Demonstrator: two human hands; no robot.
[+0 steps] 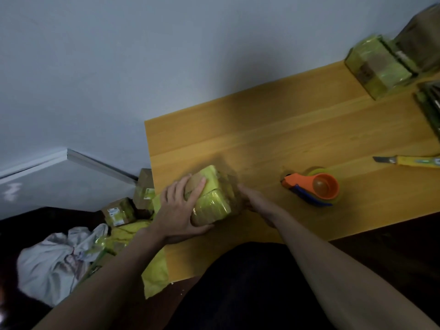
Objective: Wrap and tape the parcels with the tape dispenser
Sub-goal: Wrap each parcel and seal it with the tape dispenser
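**Open room mid-surface**

The surface lies bare between the parcel and the far parcels. To the right, the dispenser and knife stand in the way.

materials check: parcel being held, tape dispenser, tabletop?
Parcel: brown cardboard, it seems, banded with glossy yellow-green tape that catches the light. Tape dispenser: smooth moulded plastic by its look, orange body with blue part. Tabletop: wood or wood-look laminate, matte, long grain lines visible.
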